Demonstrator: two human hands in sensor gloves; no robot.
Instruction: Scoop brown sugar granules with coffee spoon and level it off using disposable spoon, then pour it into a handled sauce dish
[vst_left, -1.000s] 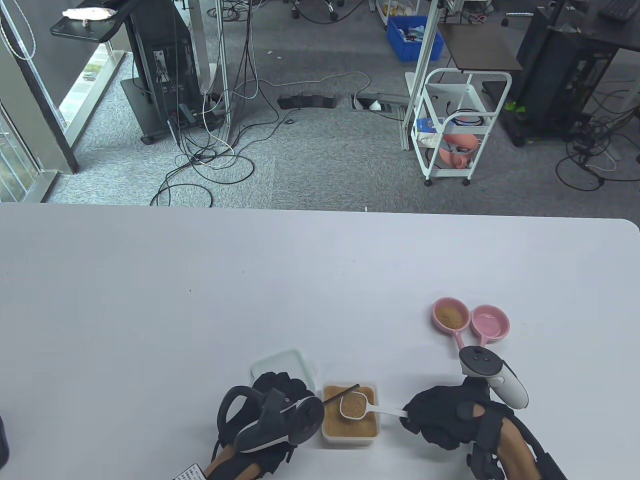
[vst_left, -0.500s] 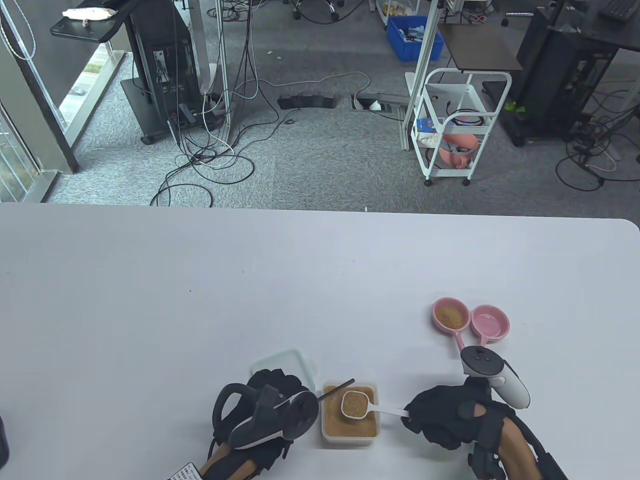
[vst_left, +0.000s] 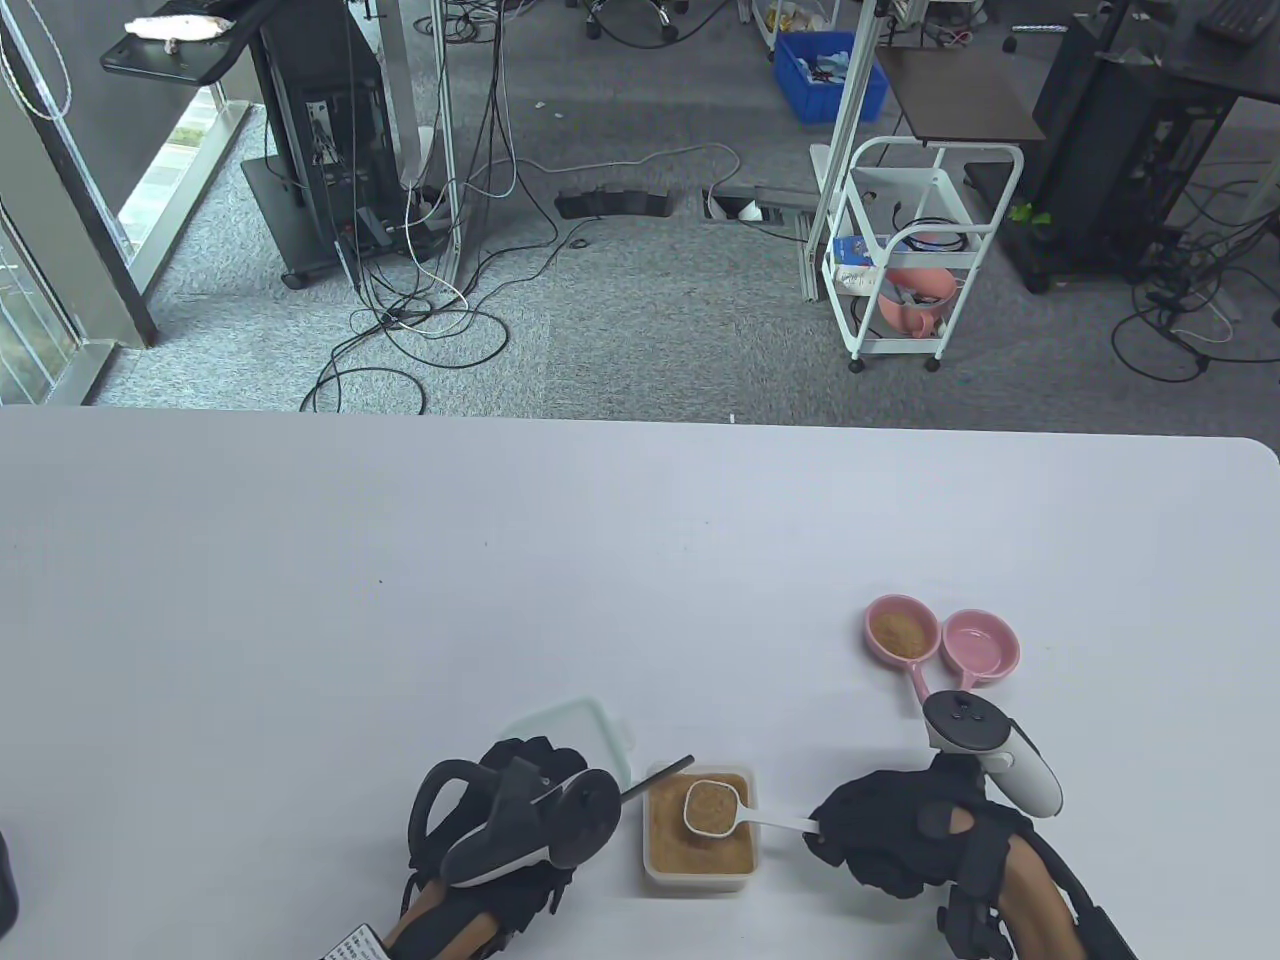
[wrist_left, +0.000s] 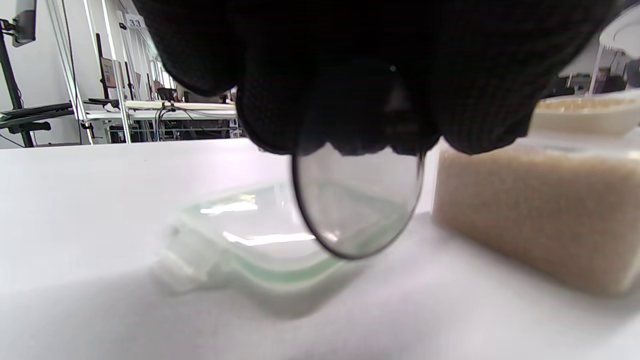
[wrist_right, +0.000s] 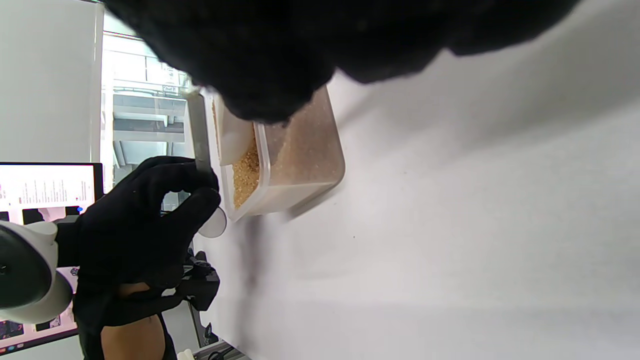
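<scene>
Right hand (vst_left: 880, 835) grips white coffee spoon (vst_left: 712, 806), heaped with sugar, over clear plastic sugar tub (vst_left: 698, 878); left hand (vst_left: 520, 800) pinches clear disposable spoon (wrist_left: 357, 200).

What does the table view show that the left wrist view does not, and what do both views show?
Only the table view: the coffee spoon, filled with sugar, held by the right hand over the sugar container, and the two pink sauce dishes.
Only the left wrist view: the clear bowl of the disposable spoon under the left hand fingers, close up.
Both: the container of brown sugar, the lid on the table.
</scene>
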